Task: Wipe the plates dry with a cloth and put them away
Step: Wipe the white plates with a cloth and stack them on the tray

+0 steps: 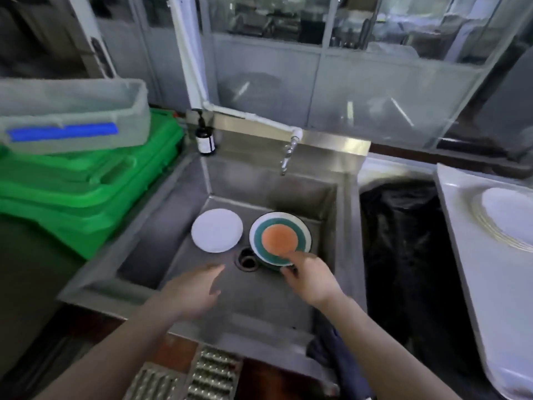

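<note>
Left of centre, the white plate (217, 230) lies flat on the floor of the sink (343, 215); your left hand (192, 290) hovers below it, fingers loosely spread, holding nothing. Right of centre, past the drain (247, 260), the ringed plate (280, 238) shows an orange middle, green band and white rim. Your right hand (310, 277) pinches its near edge, forefinger on top. Judge both plates stiff, breakable and probably slick when wet; take them by the rim.
</note>
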A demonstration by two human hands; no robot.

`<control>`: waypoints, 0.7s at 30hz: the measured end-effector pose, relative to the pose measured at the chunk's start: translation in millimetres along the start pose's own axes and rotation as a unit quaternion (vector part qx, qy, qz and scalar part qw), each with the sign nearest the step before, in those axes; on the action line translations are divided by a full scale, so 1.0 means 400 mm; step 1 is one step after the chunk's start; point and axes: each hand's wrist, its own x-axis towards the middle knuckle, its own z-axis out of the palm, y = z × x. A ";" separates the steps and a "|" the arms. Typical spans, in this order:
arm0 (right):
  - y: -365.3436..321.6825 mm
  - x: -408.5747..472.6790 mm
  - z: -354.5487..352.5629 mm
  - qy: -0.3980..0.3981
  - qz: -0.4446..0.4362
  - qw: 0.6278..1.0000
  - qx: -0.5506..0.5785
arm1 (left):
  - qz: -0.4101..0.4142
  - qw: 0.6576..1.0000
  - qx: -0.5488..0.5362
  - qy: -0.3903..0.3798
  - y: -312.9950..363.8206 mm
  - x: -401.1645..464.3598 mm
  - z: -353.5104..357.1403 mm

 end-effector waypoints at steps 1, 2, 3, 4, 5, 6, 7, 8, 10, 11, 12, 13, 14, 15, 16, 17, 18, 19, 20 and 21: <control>-0.030 0.016 0.030 -0.011 -0.008 1.000 -0.001 | -0.008 1.000 -0.016 -0.008 -0.042 -0.028 -0.001; -0.055 0.034 0.056 -0.023 -0.015 1.000 0.000 | -0.018 0.999 -0.028 -0.017 -0.079 -0.052 -0.002; -0.076 0.052 0.081 -0.034 -0.024 0.999 0.004 | -0.030 0.998 -0.046 -0.014 -0.113 -0.075 -0.005; -0.094 0.071 0.105 -0.048 -0.033 0.998 0.007 | -0.027 0.998 -0.058 0.013 -0.142 -0.091 -0.009; -0.108 0.089 0.129 -0.063 -0.037 0.997 0.011 | -0.030 0.996 -0.082 0.024 -0.174 -0.101 -0.008; -0.118 0.106 0.153 -0.076 -0.032 0.996 0.016 | -0.034 0.995 -0.090 0.030 -0.204 -0.112 -0.008; -0.125 0.124 0.179 -0.087 -0.023 0.996 0.020 | -0.057 0.992 -0.112 0.018 -0.233 -0.122 -0.008; -0.130 0.142 0.202 -0.098 -0.013 0.995 0.023 | -0.080 0.988 -0.131 0.022 -0.261 -0.130 -0.001; -0.131 0.183 0.250 -0.127 0.015 0.991 0.036 | -0.122 0.976 -0.179 0.023 -0.320 -0.132 0.018; -0.129 0.205 0.275 -0.143 0.031 0.988 0.046 | -0.135 0.967 -0.214 0.028 -0.346 -0.128 0.021; -0.125 0.228 0.302 -0.156 0.050 0.985 0.056 | -0.142 0.957 -0.251 0.040 -0.361 -0.126 0.020; -0.116 0.252 0.330 -0.165 0.070 0.982 0.062 | -0.155 0.940 -0.298 0.059 -0.379 -0.121 0.018; -0.105 0.276 0.360 -0.170 0.099 0.978 0.066 | -0.175 0.922 -0.338 0.073 -0.395 -0.114 0.014; -0.091 0.302 0.393 -0.173 0.131 0.973 0.074 | -0.198 0.907 -0.364 0.077 -0.411 -0.105 0.011; -0.079 0.330 0.423 -0.179 0.162 0.967 0.086 | -0.214 0.897 -0.379 0.079 -0.426 -0.091 0.008; -0.065 0.361 0.454 -0.184 0.188 0.959 0.104 | -0.225 0.886 -0.397 0.083 -0.442 -0.074 0.006; -0.051 0.392 0.484 -0.191 0.219 0.949 0.124 | -0.234 0.876 -0.411 0.091 -0.458 -0.051 0.005; -0.036 0.423 0.515 -0.197 0.255 0.935 0.148 | -0.239 0.870 -0.420 0.098 -0.470 -0.026 0.004; -0.021 0.454 0.545 -0.198 0.295 0.918 0.177 | -0.245 0.869 -0.417 0.101 -0.479 0.000 0.002; -0.004 0.484 0.576 -0.198 0.336 0.898 0.206 | -0.252 0.868 -0.415 0.102 -0.486 0.026 0.001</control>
